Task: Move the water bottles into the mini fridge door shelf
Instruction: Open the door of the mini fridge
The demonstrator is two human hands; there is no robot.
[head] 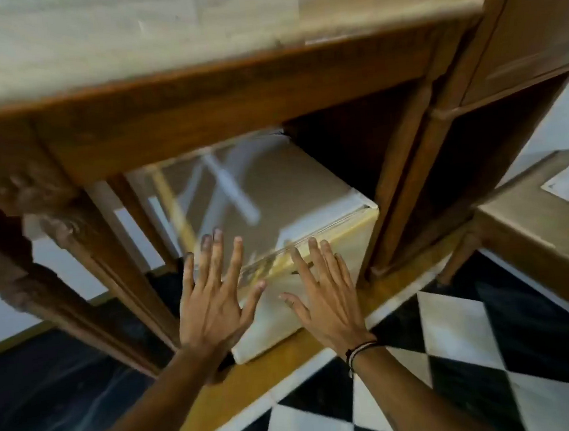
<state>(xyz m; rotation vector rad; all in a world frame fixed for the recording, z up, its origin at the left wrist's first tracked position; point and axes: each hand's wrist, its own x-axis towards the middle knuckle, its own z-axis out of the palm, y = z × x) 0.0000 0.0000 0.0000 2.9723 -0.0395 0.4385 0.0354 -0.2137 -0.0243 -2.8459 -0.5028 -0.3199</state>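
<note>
A white mini fridge [312,192] stands under a wooden table with its door shut. Its glossy top reflects the room. My left hand [213,299] is spread flat in front of the fridge's upper front edge, fingers apart and empty. My right hand [322,292] is spread the same way beside it, over the fridge door [275,322], with a cord bracelet on the wrist. No water bottle shows in the blurred frame. Whether the palms touch the door I cannot tell.
The wooden table [217,97] has a pale marble top and a carved leg [83,253] at the left. A wooden cabinet [517,23] stands at the right. The floor [458,334] has black and white checker tiles with a yellow border strip.
</note>
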